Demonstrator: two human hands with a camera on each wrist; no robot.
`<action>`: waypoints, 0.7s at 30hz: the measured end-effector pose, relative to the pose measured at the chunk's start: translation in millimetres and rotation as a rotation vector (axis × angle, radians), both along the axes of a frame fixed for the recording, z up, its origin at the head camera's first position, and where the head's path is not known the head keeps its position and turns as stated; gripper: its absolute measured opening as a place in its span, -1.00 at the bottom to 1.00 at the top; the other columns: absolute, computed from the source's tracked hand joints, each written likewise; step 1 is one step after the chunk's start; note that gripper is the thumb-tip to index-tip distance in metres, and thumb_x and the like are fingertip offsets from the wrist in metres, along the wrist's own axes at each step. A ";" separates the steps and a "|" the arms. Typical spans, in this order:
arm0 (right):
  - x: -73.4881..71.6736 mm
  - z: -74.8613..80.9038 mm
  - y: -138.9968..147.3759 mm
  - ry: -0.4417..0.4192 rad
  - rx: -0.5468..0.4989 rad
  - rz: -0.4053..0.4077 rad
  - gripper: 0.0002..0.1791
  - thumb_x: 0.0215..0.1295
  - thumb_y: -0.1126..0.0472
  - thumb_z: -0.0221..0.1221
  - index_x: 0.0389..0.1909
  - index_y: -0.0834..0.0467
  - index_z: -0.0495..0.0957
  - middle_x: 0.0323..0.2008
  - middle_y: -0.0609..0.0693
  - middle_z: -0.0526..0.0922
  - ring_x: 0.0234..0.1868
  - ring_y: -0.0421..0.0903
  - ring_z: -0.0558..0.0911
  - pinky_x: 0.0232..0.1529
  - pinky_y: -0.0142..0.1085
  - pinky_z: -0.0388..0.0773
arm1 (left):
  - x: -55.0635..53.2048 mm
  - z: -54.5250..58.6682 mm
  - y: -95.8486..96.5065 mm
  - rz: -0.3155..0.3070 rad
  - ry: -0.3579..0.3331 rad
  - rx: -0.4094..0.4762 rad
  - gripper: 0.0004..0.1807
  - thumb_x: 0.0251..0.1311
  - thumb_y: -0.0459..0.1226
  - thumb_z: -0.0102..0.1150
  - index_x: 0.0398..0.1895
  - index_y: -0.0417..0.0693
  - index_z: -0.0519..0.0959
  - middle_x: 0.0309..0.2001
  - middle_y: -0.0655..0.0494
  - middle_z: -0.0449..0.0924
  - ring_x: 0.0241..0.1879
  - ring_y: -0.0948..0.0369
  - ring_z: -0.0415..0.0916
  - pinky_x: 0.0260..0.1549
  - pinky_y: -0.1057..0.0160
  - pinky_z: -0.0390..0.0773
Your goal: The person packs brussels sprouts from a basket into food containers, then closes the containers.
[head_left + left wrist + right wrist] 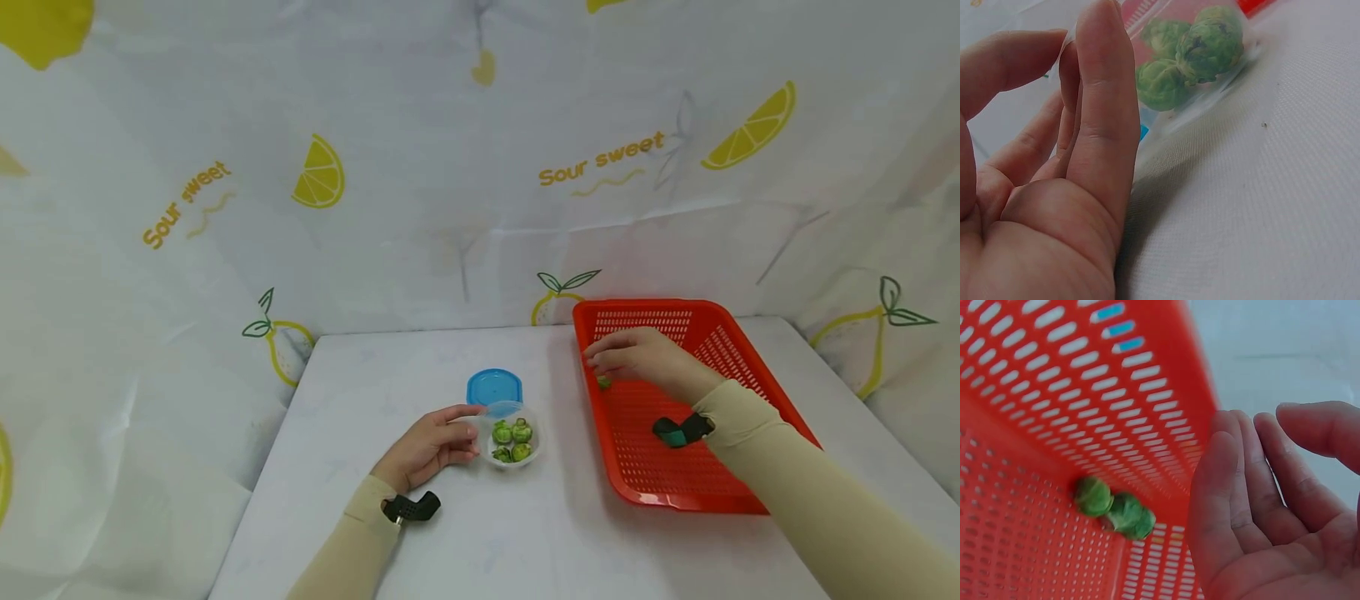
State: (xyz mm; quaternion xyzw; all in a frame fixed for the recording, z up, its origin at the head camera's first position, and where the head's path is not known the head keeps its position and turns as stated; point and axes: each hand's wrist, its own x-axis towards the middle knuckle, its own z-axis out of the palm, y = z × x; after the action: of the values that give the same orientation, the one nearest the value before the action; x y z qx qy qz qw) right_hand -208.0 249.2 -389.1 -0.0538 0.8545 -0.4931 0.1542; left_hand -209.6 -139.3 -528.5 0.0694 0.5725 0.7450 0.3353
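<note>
My left hand point(435, 442) pinches the rim of a clear plastic tub point(512, 464), seen at the middle of the table. Inside the tub sit several green Brussels sprouts point(521, 430), which the left wrist view shows through its wall point(1210, 53). My right hand point(648, 362) hovers over the left side of a red plastic basket point(611, 454), holding nothing; its fingers reach toward the near-left wall, loosely bent. Below them, more Brussels sprouts point(1125, 515) lie in a corner of the basket, mostly hidden by the hand in the head view.
A blue round lid point(495, 386) lies flat just behind the tub. The white cloth-covered table point(360, 392) meets a lemon-printed curtain point(420, 167) at the back and sides. The basket's perforated walls stand up around its floor.
</note>
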 end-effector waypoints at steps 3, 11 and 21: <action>-2.7 -4.9 9.0 -0.004 -0.025 -0.011 -0.54 0.64 0.12 0.19 0.36 0.31 0.59 0.32 0.28 0.67 0.28 0.20 0.70 0.40 0.07 0.64 | -0.1 0.2 -0.3 0.002 -0.003 0.003 -0.36 0.46 -0.31 0.34 0.57 -0.07 0.44 -0.18 0.09 0.68 -0.25 0.22 0.78 -0.10 0.30 0.81; -11.0 -26.7 33.2 0.021 0.046 -0.054 -0.50 0.65 0.09 0.17 0.44 0.26 0.55 0.35 0.25 0.67 0.34 0.19 0.68 0.42 0.15 0.60 | -0.9 -2.0 -0.6 0.001 -0.001 0.008 -0.37 0.47 -0.33 0.32 0.57 -0.10 0.42 -0.19 0.10 0.68 -0.26 0.23 0.78 -0.12 0.30 0.81; -20.5 -54.7 48.9 -0.022 0.116 -0.076 -0.55 0.64 0.09 0.19 0.39 0.23 0.61 0.22 0.13 0.78 0.33 0.11 0.66 0.44 0.16 0.56 | -1.3 -2.6 -0.8 -0.014 0.008 0.025 -0.31 0.44 -0.31 0.35 0.60 -0.13 0.38 -0.23 0.14 0.69 -0.30 0.27 0.78 -0.16 0.31 0.81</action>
State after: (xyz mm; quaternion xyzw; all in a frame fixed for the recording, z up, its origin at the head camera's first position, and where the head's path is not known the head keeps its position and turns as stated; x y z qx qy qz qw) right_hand -228.6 298.1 -443.9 -0.0070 0.8814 -0.4486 0.1477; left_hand -210.9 -140.1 -531.1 0.0805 0.5638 0.7495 0.3374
